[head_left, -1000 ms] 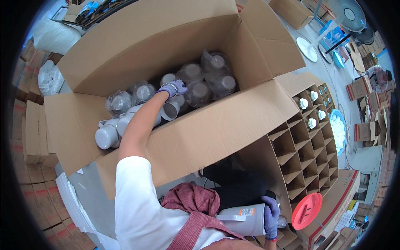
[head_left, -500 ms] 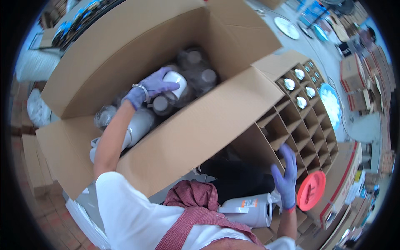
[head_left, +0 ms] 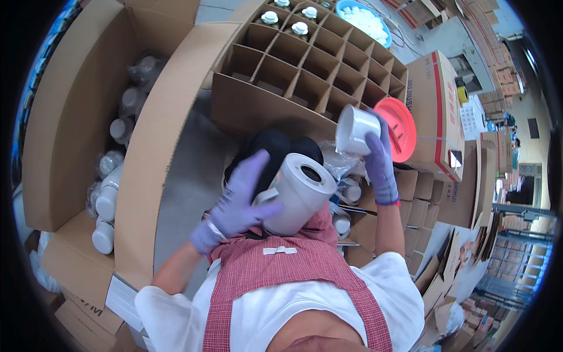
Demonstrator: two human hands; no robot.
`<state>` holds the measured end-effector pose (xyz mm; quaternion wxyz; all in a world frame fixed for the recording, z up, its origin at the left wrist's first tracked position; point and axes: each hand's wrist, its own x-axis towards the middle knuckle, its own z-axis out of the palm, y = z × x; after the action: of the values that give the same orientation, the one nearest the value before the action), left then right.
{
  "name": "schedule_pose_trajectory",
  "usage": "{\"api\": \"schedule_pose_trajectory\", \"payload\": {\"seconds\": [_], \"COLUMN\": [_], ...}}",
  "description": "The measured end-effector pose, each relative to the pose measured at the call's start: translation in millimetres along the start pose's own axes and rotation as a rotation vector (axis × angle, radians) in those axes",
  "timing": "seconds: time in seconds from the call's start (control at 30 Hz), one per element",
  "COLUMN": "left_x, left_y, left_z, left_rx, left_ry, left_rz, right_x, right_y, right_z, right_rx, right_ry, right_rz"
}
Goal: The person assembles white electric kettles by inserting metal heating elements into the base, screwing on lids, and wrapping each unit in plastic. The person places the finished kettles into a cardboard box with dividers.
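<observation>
A light grey vacuum jug [head_left: 296, 196] stands tilted on my lap, with a dark round opening on top and its handle at the left. My left hand [head_left: 240, 202] is beside that handle, fingers spread and slightly blurred. Its thumb overlaps the jug's side; whether it touches cannot be made out. Up to the right, my right hand [head_left: 380, 155] grips a glossy white cup [head_left: 353, 130] by its side. Both hands wear thin purple gloves. A red round plastic lid or dish [head_left: 402, 126] lies just beyond the right hand.
A tall open carton [head_left: 155, 141] at left holds several plastic-wrapped jugs [head_left: 107, 202]. Ahead, a divided carton [head_left: 267, 108] has silver-topped pieces [head_left: 299, 29] in a few cells. A blue basin [head_left: 363, 17] of white pieces is behind it. A sealed carton [head_left: 434, 111] stands right.
My left hand has left the tall carton and come back to the jug. A white cup, earlier in the left hand, is now in my right. The jug is raised; the view has swung right.
</observation>
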<state>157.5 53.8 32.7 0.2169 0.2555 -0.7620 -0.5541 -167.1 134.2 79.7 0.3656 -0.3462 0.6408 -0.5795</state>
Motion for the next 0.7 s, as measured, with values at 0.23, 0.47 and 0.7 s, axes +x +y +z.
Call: {"api": "schedule_pose_trajectory", "payload": {"seconds": [0.23,0.47,0.7], "left_x": [-6.4,44.6,77.0], "left_y": [-13.9,-35.5,4.2], "left_z": [59.1,46.1,80.7], "left_rx": [-0.636,-1.899,-1.753], "left_ry": [-0.041,0.008,-0.023], "left_rz": [-0.585,-0.337,-0.142], "right_x": [-128.1,-154.5,-128.2], "right_y": [79.2,66.4,74.3], "right_z": [-60.3,-61.3,15.5], "right_rx": [0.076,-0.691,0.261], "right_ry": [0.227,0.094,0.128], "right_rz": [0.087,-0.867,-0.19]}}
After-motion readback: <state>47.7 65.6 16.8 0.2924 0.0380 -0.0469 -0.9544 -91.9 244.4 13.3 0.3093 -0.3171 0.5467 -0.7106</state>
